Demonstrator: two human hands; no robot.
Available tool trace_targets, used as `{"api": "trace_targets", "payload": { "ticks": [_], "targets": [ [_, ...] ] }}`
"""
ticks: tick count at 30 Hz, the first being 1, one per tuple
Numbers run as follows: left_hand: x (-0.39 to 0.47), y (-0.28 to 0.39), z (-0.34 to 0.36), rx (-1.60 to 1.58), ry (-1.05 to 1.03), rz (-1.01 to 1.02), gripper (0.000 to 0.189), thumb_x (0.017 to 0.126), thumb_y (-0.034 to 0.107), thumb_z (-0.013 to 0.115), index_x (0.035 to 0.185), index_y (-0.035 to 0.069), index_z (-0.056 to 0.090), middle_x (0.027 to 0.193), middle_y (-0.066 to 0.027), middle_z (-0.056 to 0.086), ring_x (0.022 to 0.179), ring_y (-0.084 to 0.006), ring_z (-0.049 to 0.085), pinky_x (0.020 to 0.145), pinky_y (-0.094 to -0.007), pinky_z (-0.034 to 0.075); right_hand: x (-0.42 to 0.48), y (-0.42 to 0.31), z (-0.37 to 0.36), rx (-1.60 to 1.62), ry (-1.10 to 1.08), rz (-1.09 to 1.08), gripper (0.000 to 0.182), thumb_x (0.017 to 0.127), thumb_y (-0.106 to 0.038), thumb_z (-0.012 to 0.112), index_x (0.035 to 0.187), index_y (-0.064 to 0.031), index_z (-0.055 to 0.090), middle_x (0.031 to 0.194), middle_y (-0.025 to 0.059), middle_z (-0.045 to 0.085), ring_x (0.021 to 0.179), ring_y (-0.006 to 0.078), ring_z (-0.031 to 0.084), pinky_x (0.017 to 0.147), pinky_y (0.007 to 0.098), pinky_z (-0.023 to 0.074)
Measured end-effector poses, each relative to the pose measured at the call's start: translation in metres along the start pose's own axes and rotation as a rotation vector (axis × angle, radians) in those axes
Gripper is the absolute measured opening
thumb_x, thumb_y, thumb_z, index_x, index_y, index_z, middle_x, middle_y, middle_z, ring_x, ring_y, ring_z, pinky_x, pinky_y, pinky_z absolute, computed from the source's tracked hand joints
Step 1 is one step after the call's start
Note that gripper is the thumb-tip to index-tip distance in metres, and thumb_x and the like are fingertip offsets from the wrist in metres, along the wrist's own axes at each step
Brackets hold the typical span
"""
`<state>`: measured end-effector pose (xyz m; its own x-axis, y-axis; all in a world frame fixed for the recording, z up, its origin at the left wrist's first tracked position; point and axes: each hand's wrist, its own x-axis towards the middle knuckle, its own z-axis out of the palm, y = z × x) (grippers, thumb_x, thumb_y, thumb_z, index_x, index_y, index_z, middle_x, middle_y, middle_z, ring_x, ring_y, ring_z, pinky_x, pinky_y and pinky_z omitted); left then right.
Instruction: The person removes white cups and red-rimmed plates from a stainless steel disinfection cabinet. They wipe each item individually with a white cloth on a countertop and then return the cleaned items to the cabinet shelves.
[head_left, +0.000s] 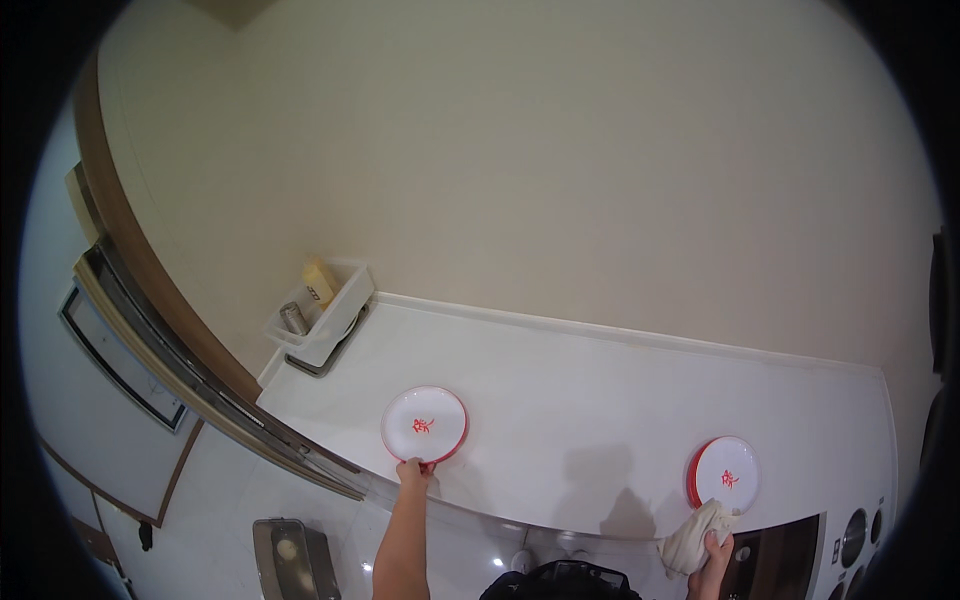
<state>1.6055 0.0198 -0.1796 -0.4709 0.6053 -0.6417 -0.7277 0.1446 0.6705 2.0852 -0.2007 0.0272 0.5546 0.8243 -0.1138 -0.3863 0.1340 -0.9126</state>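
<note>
At the left of the white counter, my left hand (414, 472) grips the near rim of a round white plate (435, 439) with a red edge and red writing. Whether that plate touches the counter or a second plate underneath, I cannot tell. My right hand (716, 551) is closed on a crumpled beige cloth (688, 544) near the counter's front edge. Part of this cloth overlaps the near rim of a matching white plate (731, 469). Thick red edges show at that plate's left side, like a stack. My right fingers are partly hidden by the cloth.
A clear plastic bin (341, 307) in the counter's back left corner holds a yellow bottle (320, 283) and a metal-topped shaker (294, 319); a grey tray (322, 367) lies under it. A grey tub (300, 562) stands below left. Round openings (855, 529) are at right.
</note>
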Motion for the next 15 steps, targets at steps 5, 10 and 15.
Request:
{"api": "trace_targets", "payload": {
  "ticks": [5,10,15],
  "targets": [
    [-0.049,0.023,0.011,-0.083,-0.172,-0.068,0.02,0.07,0.005,0.046,0.088,-0.005,0.046,0.086,-0.0174,0.052,0.078,-0.025,0.055,0.062,-0.0333,0.053,0.001,-0.009,0.028,0.165,-0.036,0.054,0.044,0.074,-0.018,0.056,0.111,-0.0013,0.04,0.097,0.0108,0.052,0.09,0.0243,0.052,0.079,0.0374,0.0423],
    [-0.111,0.024,0.017,-0.064,-0.603,-0.075,0.045,0.064,0.005,0.045,0.108,-0.004,0.036,0.102,-0.0186,0.048,0.089,-0.0296,0.054,0.075,-0.0416,0.049,0.023,-0.004,0.082,0.488,-0.225,0.38,0.042,0.081,-0.022,0.046,0.116,-0.0034,0.035,0.104,0.0136,0.049,0.096,0.031,0.049,0.081,0.0435,0.0416],
    [-0.213,0.0,0.031,-0.174,-0.766,-0.18,0.052,0.065,0.0,0.043,0.116,0.003,0.03,0.107,-0.0156,0.046,0.093,-0.0304,0.052,0.077,-0.0478,0.046,0.054,0.003,0.13,0.16,-0.51,0.444,0.042,0.077,-0.017,0.049,0.114,-0.0024,0.037,0.104,0.0128,0.05,0.093,0.0289,0.051,0.08,0.041,0.0429]
  ]
}}
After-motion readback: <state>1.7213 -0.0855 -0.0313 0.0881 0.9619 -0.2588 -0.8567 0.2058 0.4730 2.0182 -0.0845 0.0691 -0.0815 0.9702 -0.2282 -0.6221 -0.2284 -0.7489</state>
